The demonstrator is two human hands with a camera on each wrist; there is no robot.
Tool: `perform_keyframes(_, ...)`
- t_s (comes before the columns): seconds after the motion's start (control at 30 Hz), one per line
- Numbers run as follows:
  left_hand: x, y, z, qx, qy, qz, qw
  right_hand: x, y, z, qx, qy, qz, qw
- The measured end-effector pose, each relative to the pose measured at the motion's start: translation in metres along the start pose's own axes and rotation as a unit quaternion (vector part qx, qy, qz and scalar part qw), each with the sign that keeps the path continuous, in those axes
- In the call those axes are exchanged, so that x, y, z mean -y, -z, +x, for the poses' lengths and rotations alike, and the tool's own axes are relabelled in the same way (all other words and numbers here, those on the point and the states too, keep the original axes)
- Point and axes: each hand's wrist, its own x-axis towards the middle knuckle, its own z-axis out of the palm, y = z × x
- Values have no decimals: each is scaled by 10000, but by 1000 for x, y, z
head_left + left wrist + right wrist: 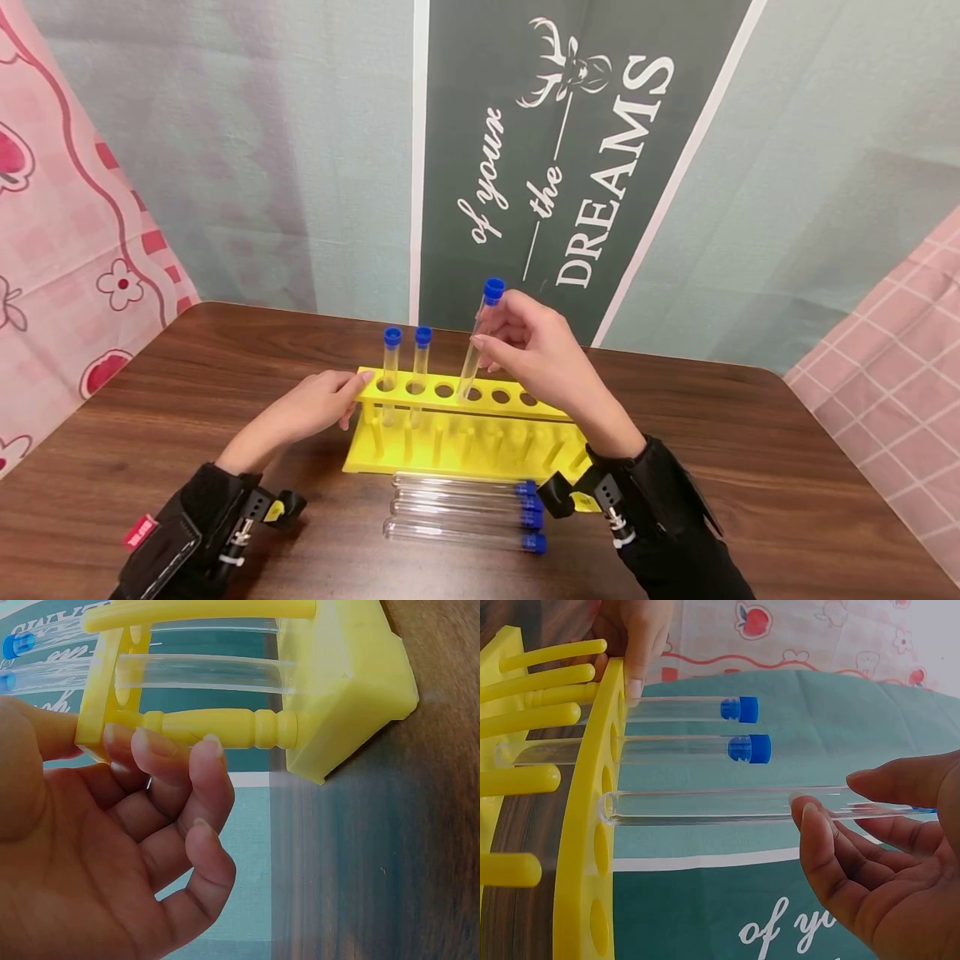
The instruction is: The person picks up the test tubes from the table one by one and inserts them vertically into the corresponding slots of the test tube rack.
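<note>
Brown wood-grain table point(720, 442) beneath you, dark green cloth panel point(457, 283) behind, pink patterned cloth point(67, 225) to your left. White lettering point(611, 179) reads "of your", "the", "DREAMS"! Your right hand point(547, 350) pinches a blue-capped tube point(470, 367), tilted at the yellow rack point(358, 458), its tip at a hole, though whether inside is hard to tell. Your left hand point(318, 404), fingers curled, grips the rack's end.

A dark brown wood-grain table point(787, 483) stood before a pale blue-green cloth point(352, 192), whose dark green panel point(453, 275) bore white lettering point(597, 220) and a deer's head point(579, 75). Flower-printed pink cloth point(82, 208) hung at the left, and white-gridded pink cloth point(900, 392) at the right.
</note>
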Motion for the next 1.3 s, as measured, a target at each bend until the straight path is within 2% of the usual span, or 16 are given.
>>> perform_keyframes(0.57, -2, 0, -1, 1, 51, -31, 10000, -1, -11, 9, 133, -66, -108, 9998)
perform_keyframes(1.3, 0, 1, 1, 60, 64, 30, 10000, -11, -18, 11, 374, -225, -252, 9987)
